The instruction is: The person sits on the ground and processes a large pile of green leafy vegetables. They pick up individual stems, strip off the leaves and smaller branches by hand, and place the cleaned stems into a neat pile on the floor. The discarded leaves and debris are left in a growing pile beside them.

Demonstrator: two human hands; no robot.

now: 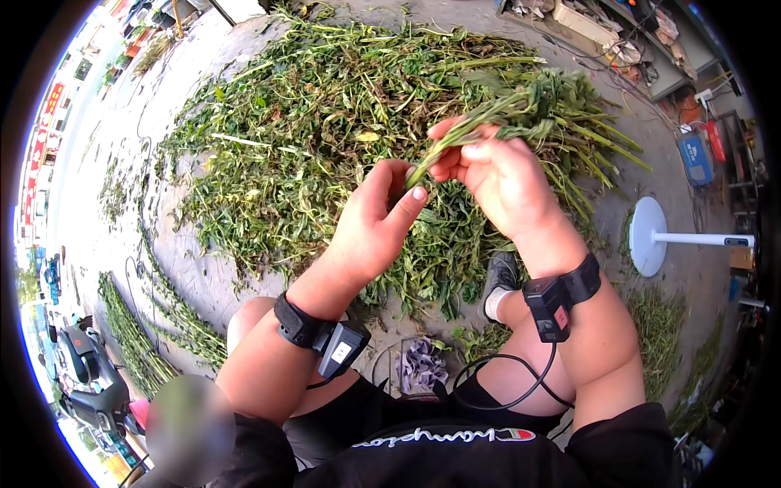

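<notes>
My left hand (381, 213) pinches the lower end of a small bundle of green leafy stems (473, 125) between thumb and fingers. Higher up the same bundle, my right hand (488, 165) has its fingers curled around the stems. The leafy end points to the upper right and is slightly blurred. Beneath both hands lies a wide heap of cut green plants (293, 177), with some brown leaves and bare stalks in it. More thick stalks (604, 146) stick out of the heap's right side. Each wrist wears a black strapped device.
Long leafy stalks (131, 335) lie on the concrete floor at the left, near a parked scooter (94, 378). A white round-based stand (648, 236) and a blue box (695, 158) are at the right. Crumpled cloth (422, 366) lies between my legs.
</notes>
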